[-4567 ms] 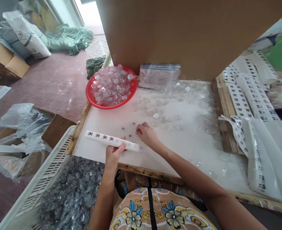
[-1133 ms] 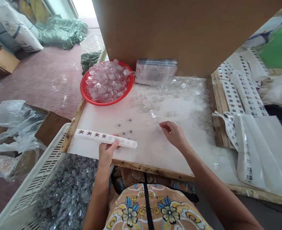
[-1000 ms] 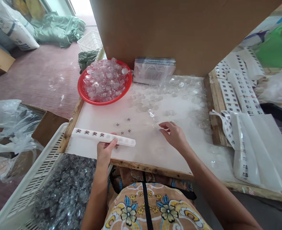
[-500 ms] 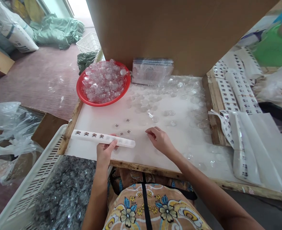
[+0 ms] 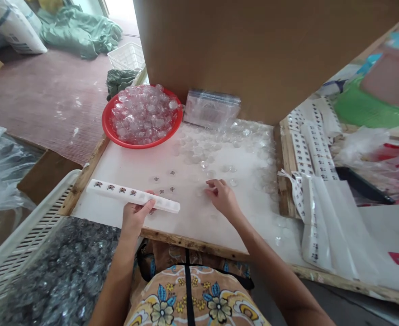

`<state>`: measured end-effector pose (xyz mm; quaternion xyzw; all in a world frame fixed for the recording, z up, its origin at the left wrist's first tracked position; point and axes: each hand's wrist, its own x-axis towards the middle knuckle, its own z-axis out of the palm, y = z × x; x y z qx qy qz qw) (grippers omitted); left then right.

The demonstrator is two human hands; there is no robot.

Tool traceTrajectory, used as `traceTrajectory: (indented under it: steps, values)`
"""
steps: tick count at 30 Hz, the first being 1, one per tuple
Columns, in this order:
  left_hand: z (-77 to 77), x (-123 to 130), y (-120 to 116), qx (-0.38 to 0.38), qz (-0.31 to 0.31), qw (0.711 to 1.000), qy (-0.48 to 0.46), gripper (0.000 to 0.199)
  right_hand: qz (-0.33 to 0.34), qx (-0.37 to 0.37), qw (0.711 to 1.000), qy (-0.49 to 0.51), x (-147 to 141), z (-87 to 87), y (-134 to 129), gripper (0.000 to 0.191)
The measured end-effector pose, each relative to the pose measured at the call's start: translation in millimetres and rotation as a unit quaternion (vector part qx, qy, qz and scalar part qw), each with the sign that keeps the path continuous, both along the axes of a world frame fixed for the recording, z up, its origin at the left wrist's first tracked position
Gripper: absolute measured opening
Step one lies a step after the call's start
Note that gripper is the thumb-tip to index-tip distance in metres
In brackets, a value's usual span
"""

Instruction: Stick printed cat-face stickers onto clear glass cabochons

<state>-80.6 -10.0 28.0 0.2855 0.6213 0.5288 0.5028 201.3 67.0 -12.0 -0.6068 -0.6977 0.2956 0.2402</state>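
Note:
My left hand (image 5: 135, 216) is closed around a folded white strip of stickers (image 5: 162, 203), thumb on top. Small dark printed animal-face stickers show along its left part, and the right part is blank. My right hand (image 5: 222, 197) hovers low over the white tabletop (image 5: 192, 222), its fingers curled together in a pinch. Whatever they may hold is too small to make out. Between the hands and just beyond the strip, several clear round pieces with a sticker (image 5: 172, 173) lie on the table. Plain clear round pieces (image 5: 232, 169) are scattered past my right hand.
A red basin (image 5: 135, 146) heaped with clear pieces stands at the back left, beside a plastic-wrapped pack (image 5: 213, 107). A large cardboard box (image 5: 240, 50) rises behind. More sticker strips (image 5: 318, 147) lie right of a wooden ledge (image 5: 286, 167). A white crate (image 5: 33, 244) of clear pieces sits lower left.
The view has swung right, so the table sits further left in it. My right hand has shifted slightly right over the table, away from the stickered pieces. My left hand still holds the strip.

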Motion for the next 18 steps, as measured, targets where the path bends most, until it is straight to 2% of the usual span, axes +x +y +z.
traceTrajectory:
  steps: [2,5,7,10,12,15,18]
  values:
    - [-0.8,0,0,-0.003,0.002,1.0,0.001,0.047,-0.002,0.051,0.997,-0.053,-3,5.6,-2,0.023]
    - [-1.0,2,2,-0.001,-0.001,1.0,-0.008,0.047,0.079,0.113,0.986,-0.092,-15,10.6,-6,0.025]
    - [0.0,3,3,0.002,-0.005,1.0,-0.016,0.048,0.146,0.11,0.977,-0.112,-26,9.7,-8,0.023]
    - [2.5,2,2,0.004,-0.012,1.0,-0.017,0.047,0.168,0.098,0.971,-0.136,-38,5.0,-10,0.018]
    - [3.3,-1,1,0.004,-0.014,1.0,-0.013,0.046,0.154,0.089,0.978,-0.105,-42,2.8,-8,0.02]
    - [2.0,-6,-1,0.001,-0.006,1.0,-0.012,0.046,0.137,0.033,0.99,-0.001,-46,2.3,-4,0.021]
    - [-0.6,-9,-2,0.003,-0.002,1.0,-0.014,0.048,0.133,0.006,0.99,0.051,-46,5.5,1,0.018]
